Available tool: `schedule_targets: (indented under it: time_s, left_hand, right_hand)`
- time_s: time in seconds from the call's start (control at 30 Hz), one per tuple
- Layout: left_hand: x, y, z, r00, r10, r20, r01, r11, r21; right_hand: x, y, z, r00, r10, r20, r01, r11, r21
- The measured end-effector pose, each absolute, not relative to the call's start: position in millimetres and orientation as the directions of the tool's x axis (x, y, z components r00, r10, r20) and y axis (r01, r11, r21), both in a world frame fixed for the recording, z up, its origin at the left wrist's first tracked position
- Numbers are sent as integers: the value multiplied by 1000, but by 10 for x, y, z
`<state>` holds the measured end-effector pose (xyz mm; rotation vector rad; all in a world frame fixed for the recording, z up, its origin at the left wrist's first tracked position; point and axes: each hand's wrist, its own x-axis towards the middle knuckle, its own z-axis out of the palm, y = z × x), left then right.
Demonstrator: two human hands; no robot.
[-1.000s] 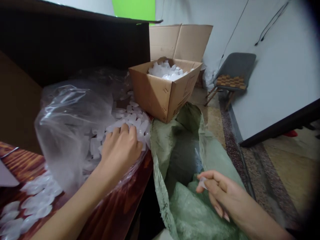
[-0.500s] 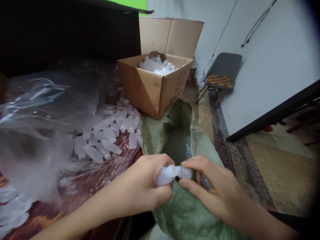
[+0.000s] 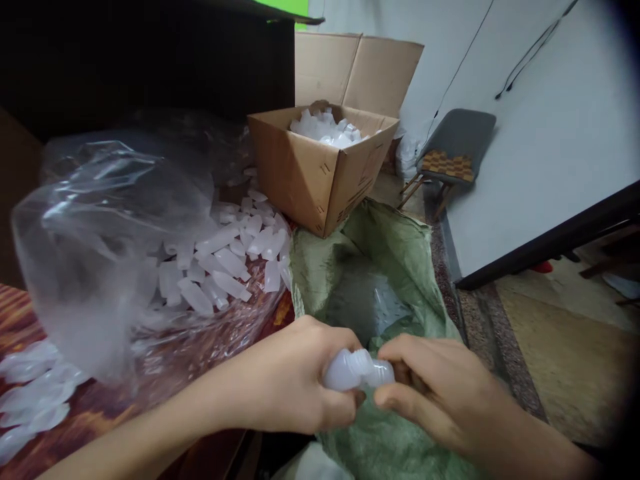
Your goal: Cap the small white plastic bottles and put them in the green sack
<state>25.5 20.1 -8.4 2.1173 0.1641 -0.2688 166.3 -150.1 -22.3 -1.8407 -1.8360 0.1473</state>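
While left hand clasps white bottle, right hand, slightly parted, brackets clear piece at neck; hold unclear.

- Left forearm, bare: slants up from the lower left.
- Left hand, bare: back uppermost, closed in a grip; thumb below, index finger above.
- Right forearm, bare: enters from the lower right.
- Right hand, bare: thumb and forefinger in a pinch, tips facing the left hand, just beside it.
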Motion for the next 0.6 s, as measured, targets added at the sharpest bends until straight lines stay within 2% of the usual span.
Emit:
schedule_targets:
  time_s: [0.1, 0.17, 0.3, 0.5, 0.6]
  left_hand:
    - [259, 208, -87, 965, 4, -261, 222, -535, 815]
    - [265, 217, -87, 965, 1, -264, 226, -521, 823]
    - [275, 223, -104, 962, -9, -271, 225, -533, 816]
    - [285, 214, -122, 957, -21, -289, 232, -544, 806]
    - [286, 224, -111, 956, -18, -294, 240, -534, 811]
  right_hand:
    - [1701, -1529, -233, 116, 970, 215, 869, 6, -495]
    - [1723, -1568, -239, 111, 966, 233, 885, 11, -466]
    - [1732, -1609, -260, -13, 963, 267, 923, 114, -368]
    - [1740, -1565, -272, 47, 967, 250, 891, 72, -447]
    - [1739, -1551, -280, -16, 979, 204, 921, 94, -379]
